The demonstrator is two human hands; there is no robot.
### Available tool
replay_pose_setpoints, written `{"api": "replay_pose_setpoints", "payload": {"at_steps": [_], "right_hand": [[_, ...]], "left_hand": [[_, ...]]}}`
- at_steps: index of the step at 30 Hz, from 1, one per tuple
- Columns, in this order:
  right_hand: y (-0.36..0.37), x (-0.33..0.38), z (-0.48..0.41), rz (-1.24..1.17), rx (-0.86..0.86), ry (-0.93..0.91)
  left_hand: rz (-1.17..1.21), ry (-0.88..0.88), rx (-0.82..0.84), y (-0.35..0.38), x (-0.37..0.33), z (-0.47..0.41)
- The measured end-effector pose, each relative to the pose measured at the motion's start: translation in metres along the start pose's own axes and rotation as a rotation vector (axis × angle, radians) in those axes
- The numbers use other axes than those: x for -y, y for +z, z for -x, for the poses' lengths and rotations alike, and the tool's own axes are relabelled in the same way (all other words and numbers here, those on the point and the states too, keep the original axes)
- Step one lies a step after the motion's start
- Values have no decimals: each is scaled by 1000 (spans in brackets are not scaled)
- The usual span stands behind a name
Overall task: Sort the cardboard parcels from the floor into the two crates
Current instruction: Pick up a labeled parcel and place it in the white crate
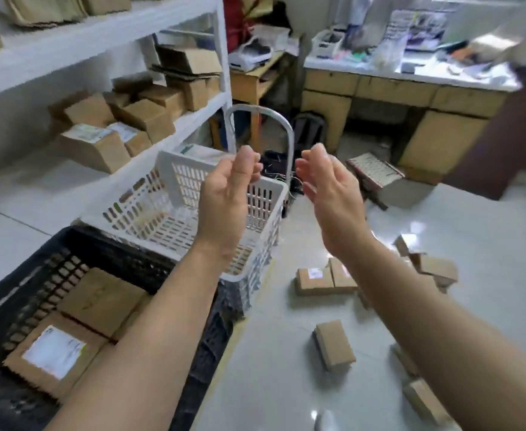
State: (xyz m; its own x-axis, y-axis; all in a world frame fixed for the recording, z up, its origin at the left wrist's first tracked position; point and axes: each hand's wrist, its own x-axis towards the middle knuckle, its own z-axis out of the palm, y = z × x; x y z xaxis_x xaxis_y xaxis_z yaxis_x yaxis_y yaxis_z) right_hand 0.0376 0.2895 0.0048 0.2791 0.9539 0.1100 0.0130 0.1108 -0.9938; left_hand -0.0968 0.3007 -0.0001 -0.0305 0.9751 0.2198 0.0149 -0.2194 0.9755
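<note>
Both my hands are raised in front of me, palms facing each other and holding nothing. My left hand (229, 188) hovers over the white slotted crate (264, 244), my right hand (330, 188) just right of it, fingers loosely bent. The white crate looks bare inside from this angle. At the lower left the black crate (124, 247) holds flat cardboard parcels, one with a white label (54, 353). Several small cardboard parcels lie on the pale floor to the right, among them a labelled one (313, 279) and a plain one (334, 345).
A white shelf unit (100, 42) stacked with cardboard boxes runs along the left. A grey trolley handle (288, 132) stands behind the white crate. A cluttered desk (404, 94) and a low stool (375, 171) stand at the back right.
</note>
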Motion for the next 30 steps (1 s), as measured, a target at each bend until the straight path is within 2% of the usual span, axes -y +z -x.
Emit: {"api": "replay_pose_setpoints", "payload": {"at_steps": [8, 14, 23, 30], "right_hand": [[-148, 2, 42, 61, -357, 50], [-244, -6, 81, 65, -519, 109], [-363, -22, 126, -30, -585, 196], [-427, -48, 128, 53, -627, 270]], "left_hand": [[112, -37, 333, 128, -2, 33], [145, -87, 486, 215, -7, 84], [121, -193, 542, 321, -1, 158], [115, -271, 581, 379, 16, 183]]}}
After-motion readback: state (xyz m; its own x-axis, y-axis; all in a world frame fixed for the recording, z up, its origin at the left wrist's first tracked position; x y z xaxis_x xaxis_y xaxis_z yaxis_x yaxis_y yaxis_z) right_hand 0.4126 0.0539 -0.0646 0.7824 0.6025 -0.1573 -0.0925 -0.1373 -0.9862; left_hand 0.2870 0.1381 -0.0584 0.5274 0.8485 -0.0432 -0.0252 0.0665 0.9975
